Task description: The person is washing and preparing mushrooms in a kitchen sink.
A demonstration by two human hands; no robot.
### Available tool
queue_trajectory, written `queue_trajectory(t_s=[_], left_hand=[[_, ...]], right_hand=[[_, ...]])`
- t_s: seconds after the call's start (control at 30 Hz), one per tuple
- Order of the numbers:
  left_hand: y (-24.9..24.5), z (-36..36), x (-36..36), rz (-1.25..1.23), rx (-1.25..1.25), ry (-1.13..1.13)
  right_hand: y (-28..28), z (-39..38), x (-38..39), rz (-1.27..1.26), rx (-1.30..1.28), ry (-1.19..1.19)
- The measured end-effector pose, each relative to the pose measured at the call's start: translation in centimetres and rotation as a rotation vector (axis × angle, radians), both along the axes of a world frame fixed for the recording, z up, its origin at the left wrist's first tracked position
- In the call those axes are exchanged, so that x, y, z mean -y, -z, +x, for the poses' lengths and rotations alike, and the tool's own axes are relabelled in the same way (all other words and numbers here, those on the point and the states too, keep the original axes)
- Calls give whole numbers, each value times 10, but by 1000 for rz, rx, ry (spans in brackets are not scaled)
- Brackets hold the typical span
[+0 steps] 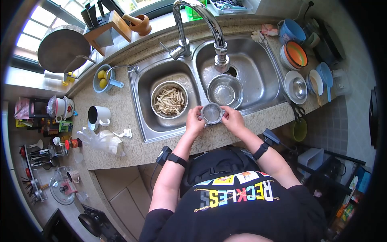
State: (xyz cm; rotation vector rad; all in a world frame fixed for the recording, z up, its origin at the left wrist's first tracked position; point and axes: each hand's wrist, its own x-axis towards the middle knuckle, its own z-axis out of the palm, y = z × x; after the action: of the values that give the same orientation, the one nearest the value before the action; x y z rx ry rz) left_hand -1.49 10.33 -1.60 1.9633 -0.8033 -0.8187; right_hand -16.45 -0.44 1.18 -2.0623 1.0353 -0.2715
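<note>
Between my two hands, at the front edge of the sink, is a small round clear container (212, 113). My left hand (195, 120) grips its left side and my right hand (232, 119) grips its right side, fingers closed on the rim. Just behind it, a metal bowl (225, 91) sits in the right basin (258, 72), partly under the tap head (221, 63). The left basin (147, 82) holds a metal bowl (153, 102) full of pale, thin strips (171, 101) of food.
A white mug (103, 115), a plastic bag (105, 142) and a blue basket with yellow fruit (102, 83) stand on the left counter (121, 105). Stacked bowls (296, 54), a plate (289, 82) and scissors (297, 112) are at the right. A tall curved faucet (185, 46) rises behind the sink.
</note>
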Motion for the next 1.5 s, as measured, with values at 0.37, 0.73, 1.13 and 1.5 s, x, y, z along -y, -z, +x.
queue_trajectory(t_s=[0.37,0.73,1.13,1.5], left_hand=[[2,1,-8,-152,374,137],[22,7,-18,-122,-161,81],[-7,2,-12,-93,-351,30],[-16,3,0,-159,-405,82]], right_hand=[[5,0,-14,-260,60,-108],[13,2,-27,-48,168,9],[-23,21,-41,-371,-179,-182],[-29,19,60,-220,-126,27]])
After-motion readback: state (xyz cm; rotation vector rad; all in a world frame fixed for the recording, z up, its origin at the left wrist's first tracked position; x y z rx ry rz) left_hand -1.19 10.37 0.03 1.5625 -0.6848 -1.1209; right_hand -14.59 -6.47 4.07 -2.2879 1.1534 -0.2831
